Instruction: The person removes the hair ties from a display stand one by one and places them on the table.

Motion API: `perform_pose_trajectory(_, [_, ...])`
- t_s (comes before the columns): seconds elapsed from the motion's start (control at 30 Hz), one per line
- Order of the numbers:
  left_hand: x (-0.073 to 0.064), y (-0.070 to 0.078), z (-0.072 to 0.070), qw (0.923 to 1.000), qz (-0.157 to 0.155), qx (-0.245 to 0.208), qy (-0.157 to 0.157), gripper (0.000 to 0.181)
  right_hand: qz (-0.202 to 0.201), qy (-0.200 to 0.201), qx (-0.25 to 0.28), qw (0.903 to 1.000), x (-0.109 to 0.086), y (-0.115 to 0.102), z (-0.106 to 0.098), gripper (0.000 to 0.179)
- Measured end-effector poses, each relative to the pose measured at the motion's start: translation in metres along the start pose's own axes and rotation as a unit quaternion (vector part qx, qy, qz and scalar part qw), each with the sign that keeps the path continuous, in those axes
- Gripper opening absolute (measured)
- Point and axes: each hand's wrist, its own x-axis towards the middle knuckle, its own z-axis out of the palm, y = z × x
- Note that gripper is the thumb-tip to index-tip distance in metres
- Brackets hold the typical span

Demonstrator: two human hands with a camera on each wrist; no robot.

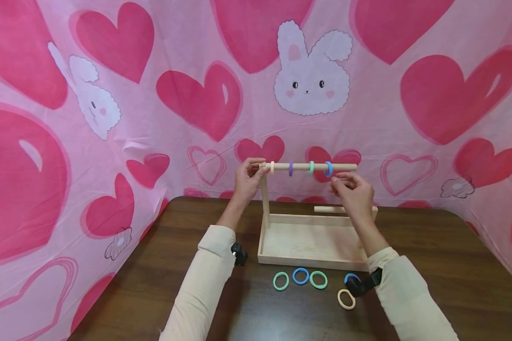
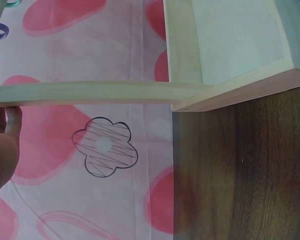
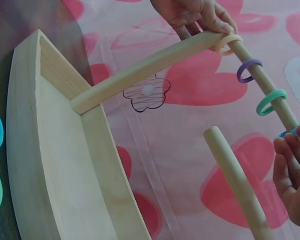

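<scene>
A wooden rack (image 1: 265,201) has a tall post with a round rod (image 1: 300,166) extending right from its top. My left hand (image 1: 248,179) grips the top of the post where the rod joins it. Hanging along the rod, left to right, are a cream ring (image 1: 272,167), a purple ring (image 1: 290,169), a green ring (image 1: 311,168) and a blue ring (image 1: 329,169). At the blue ring, my right hand (image 1: 353,192) pinches its lower edge with thumb and fingers. In the right wrist view, these fingers partly cover the blue ring (image 3: 288,133).
A shallow wooden tray (image 1: 311,262) forms the rack's base. Behind my right forearm is a lower, shorter rod (image 1: 327,209). Several rings lie on the dark table (image 1: 205,265), including a green ring (image 1: 281,289) and a cream ring (image 1: 346,308). A patterned pink cloth (image 1: 256,123) hangs behind.
</scene>
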Motion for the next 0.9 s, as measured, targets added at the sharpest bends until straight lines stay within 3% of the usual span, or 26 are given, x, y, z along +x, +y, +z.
perform_pose_trajectory(0.2, [0.000,0.000,0.000,0.9999,-0.011,-0.005,0.002,0.025,-0.038,0.040,0.000,0.9985,0.003,0.004,0.006,0.028])
perform_pose_trajectory(0.37, [0.000,0.000,0.000,1.0000,-0.006,-0.007,0.002,0.025,-0.039,0.061,0.015,0.9973,0.004,0.005,0.012,0.025])
perform_pose_trajectory(0.9, [0.001,-0.001,-0.001,0.9999,-0.016,-0.005,0.000,0.025,-0.053,0.076,-0.015,0.9956,0.008,0.014,0.020,0.031])
